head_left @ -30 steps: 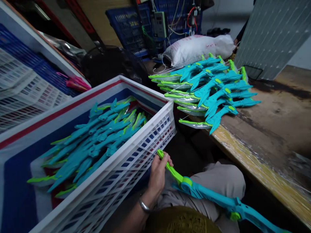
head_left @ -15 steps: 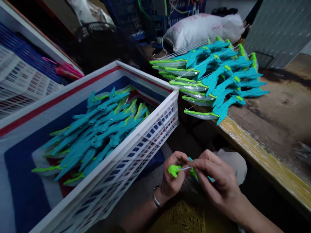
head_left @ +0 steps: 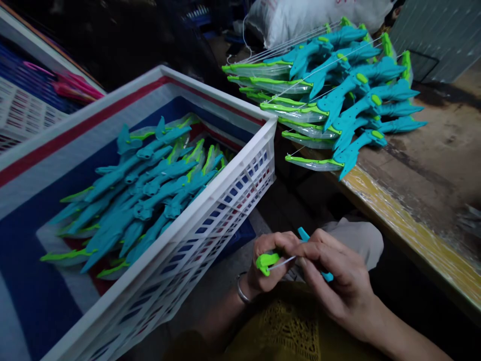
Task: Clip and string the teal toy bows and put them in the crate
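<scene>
My left hand (head_left: pixel 268 258) is closed round a toy bow (head_left: pixel 267 262), whose bright green tip pokes out toward the left. From that tip a white string (head_left: pixel 282 264) runs taut to my right hand (head_left: pixel 334 271), where thumb and fingers pinch it. Turquoise bits of the bow show above and below my right fingers; the rest of it is hidden by both hands. Close beside my left hand stands a white plastic basket (head_left: pixel 210 228) holding several turquoise and green bows (head_left: pixel 150 185).
Strung bows (head_left: pixel 349 100) lie piled on a wooden table (head_left: pixel 443 165), some jutting past its plastic-wrapped yellow edge (head_left: pixel 406 220). A white sack (head_left: pixel 319 20) rests behind them, beside a grey panel (head_left: pixel 447 40). At far left lies something pink (head_left: pixel 75 86).
My right hand has shifted slightly, and the string from the green tip now slants upward to its fingers. The bow has turned a little in my hands. The camera view has tilted down.
</scene>
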`<state>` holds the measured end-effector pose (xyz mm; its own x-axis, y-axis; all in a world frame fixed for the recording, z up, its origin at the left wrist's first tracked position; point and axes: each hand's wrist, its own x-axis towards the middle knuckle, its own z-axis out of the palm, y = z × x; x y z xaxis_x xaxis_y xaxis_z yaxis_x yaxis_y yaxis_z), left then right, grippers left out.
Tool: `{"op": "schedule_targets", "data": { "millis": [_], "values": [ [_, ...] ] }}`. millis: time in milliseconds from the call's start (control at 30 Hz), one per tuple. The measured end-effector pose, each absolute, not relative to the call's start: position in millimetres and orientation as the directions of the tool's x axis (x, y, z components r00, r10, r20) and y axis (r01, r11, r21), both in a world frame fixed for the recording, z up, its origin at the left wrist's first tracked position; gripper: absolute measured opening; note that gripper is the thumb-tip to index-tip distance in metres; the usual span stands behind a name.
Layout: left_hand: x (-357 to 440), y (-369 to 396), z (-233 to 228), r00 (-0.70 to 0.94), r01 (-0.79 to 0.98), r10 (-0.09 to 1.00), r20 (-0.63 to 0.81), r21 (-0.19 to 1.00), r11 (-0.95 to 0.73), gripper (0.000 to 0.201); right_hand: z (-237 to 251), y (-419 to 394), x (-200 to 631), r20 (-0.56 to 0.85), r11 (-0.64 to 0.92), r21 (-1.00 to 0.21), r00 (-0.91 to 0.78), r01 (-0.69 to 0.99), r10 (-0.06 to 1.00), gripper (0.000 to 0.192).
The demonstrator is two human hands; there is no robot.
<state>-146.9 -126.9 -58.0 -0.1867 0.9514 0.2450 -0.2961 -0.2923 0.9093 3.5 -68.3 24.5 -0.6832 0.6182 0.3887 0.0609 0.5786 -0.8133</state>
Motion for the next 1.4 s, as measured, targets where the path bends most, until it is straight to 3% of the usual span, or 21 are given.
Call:
{"op": "schedule_targets", "data": {
  "millis": [467,767,1000,1133,1233,1400],
  "values": [
    [-145.0,-120.4,-65.0,-0.218,-0.267,0.919,0.33,0.885,-0.381,0.02,17.7,-67.9,3.6,0.385,0.588,-0.806,-0.695,0.067,0.607,0.02],
    [-144.1,-123.9,-64.3,-0.228,-0.304,0.95,0.213,0.911,-0.278,0.016,11.9,-69.2,5.5,0.41,0.667,-0.736,-0.707,0.116,0.576,0.025],
    [-144.8,-129.9,-64.9,-0.24,-0.232,0.967,0.09,0.962,-0.147,0.039,12.7,-70.5,-7.0,0.463,0.742,-0.664,-0.728,0.093,0.506,0.018],
    [-146.4,-129.6,-65.7,-0.228,-0.218,0.969,0.091,0.966,-0.142,0.032,9.9,-65.4,-12.6,0.509,0.798,-0.591,-0.713,0.118,0.482,0.021],
    [-150.6,-134.5,-61.3,-0.22,-0.106,0.972,0.084,0.988,-0.11,0.036,5.0,-58.3,-14.0,0.525,0.812,-0.557,-0.683,0.175,0.507,0.022],
    [-157.0,-148.9,-50.4,-0.138,0.236,0.986,0.093,0.97,-0.058,0.07,-2.4,-50.0,-16.7,0.538,0.816,-0.53,-0.652,0.231,0.534,0.02]
  ]
}}
